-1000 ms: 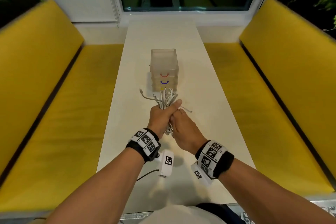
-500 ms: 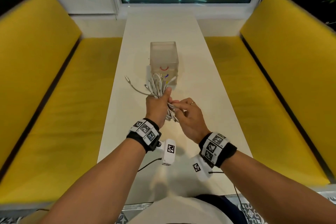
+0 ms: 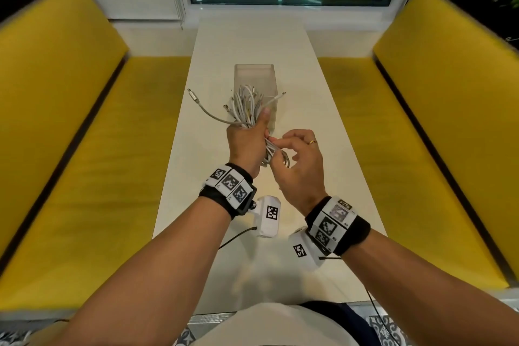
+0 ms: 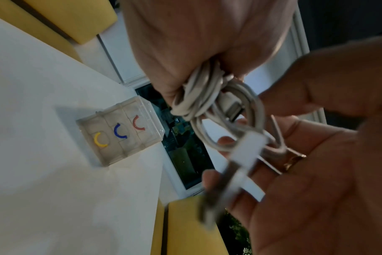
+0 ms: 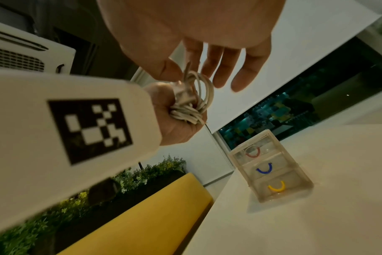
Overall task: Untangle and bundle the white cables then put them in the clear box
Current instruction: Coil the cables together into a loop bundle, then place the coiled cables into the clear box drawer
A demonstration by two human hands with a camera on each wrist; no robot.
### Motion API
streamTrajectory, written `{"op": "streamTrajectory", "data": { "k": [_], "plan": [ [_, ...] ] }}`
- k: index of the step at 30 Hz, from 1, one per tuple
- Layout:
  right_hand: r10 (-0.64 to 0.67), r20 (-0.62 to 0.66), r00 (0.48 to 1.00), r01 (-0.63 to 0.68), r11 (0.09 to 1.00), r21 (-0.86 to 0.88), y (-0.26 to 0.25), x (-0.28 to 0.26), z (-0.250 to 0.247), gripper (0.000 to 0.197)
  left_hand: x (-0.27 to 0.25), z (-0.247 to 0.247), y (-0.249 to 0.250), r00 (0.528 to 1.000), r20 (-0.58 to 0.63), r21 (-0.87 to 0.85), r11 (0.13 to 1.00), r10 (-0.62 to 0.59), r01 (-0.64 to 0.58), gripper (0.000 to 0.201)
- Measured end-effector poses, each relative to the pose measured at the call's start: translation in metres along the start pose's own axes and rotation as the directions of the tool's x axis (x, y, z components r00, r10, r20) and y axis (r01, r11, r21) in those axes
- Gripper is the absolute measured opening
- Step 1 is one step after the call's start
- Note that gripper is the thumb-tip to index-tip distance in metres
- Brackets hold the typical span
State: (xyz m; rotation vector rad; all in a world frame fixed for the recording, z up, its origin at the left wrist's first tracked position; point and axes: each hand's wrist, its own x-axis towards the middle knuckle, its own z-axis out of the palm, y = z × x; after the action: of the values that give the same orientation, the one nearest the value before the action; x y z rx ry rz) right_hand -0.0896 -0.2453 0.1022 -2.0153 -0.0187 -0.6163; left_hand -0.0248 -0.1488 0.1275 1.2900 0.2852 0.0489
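White table (image 3: 196, 166) runs ahead between yellow benches (image 3: 84, 149). Beyond the fingers stands the clear box (image 3: 254, 76), holding no cables. The left hand (image 3: 245, 146) is clenched round the white cables (image 3: 247, 105), gathered in a rough bundle above the table. Just beside it, the right hand (image 3: 297, 166) pinches a loose strand with thumb and forefinger, its other fingers spread. Bundling looks nearly finished; boxing remains.

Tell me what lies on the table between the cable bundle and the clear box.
Nothing: the left hand holds the cable bundle in the air, and the left wrist view shows only bare table around the clear box.
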Motion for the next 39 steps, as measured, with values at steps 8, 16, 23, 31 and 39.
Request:
{"op": "streamTrajectory", "data": {
  "k": [8, 16, 23, 31, 39],
  "plan": [
    [0.080, 0.278, 0.957, -0.073, 0.997, -0.035, -0.007, 0.008, -0.009, 0.012, -0.001, -0.012, -0.017, 1.000, 0.010, 0.131, 0.991, 0.003, -0.004, 0.031],
    [-0.452, 0.504, 0.736, 0.625, 0.741, -0.247, -0.045, 0.036, -0.016, 0.045, 0.006, -0.022, -0.054, 0.975, 0.223, 0.319, 0.945, -0.005, -0.068, 0.012],
    [-0.143, 0.789, 0.597, 0.757, 0.425, -0.496, -0.041, 0.088, -0.035, 0.032, -0.008, -0.030, -0.041, 0.943, 0.332, 0.523, 0.839, -0.038, -0.150, 0.033],
    [-0.097, 0.577, 0.811, 0.425, 0.775, -0.468, -0.009, 0.077, -0.042, 0.019, -0.002, -0.042, -0.033, 0.941, 0.320, 0.404, 0.914, -0.110, -0.031, 0.032],
    [0.401, 0.301, 0.865, -0.477, 0.844, 0.247, 0.001, 0.040, -0.021, 0.022, -0.006, -0.032, -0.029, 0.956, 0.290, 0.230, 0.973, -0.032, -0.037, 0.035]
  ]
}}
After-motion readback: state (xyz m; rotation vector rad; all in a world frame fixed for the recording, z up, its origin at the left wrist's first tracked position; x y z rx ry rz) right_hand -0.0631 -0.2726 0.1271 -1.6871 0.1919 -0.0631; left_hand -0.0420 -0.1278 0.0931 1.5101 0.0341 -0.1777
